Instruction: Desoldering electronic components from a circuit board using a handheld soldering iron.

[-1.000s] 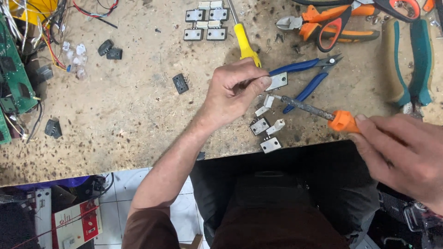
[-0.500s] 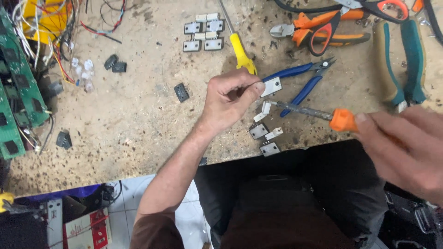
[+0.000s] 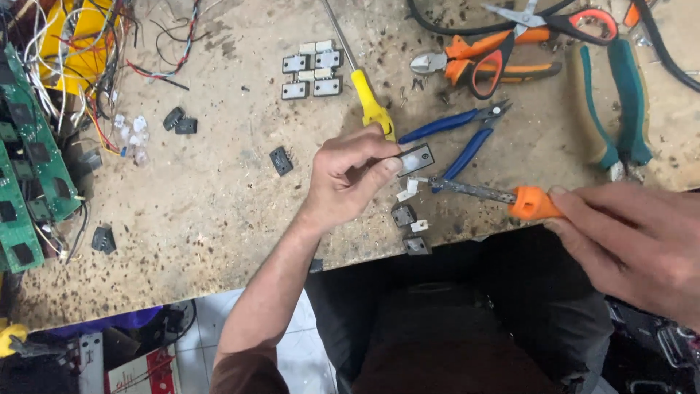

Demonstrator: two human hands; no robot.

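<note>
My left hand [image 3: 350, 179] pinches a small grey flat component [image 3: 416, 160] between thumb and fingertips, just above the workbench. My right hand [image 3: 633, 244] grips the orange handle of a screwdriver [image 3: 503, 195]; its metal shaft points left, with the tip close under the held component. Below the tip, several similar small grey and white components [image 3: 406, 215] lie loose near the bench's front edge.
A yellow screwdriver [image 3: 367, 96], blue cutters [image 3: 459, 131], orange pliers [image 3: 485, 62], scissors and green-handled pliers [image 3: 616, 102] lie behind the hands. A cluster of grey components [image 3: 312, 75], black parts [image 3: 281, 160] and green circuit boards [image 3: 25, 168] with wires sit to the left.
The view has shifted slightly. My left hand keeps the component, now raised a little, and the screwdriver tip stays close beneath it.
</note>
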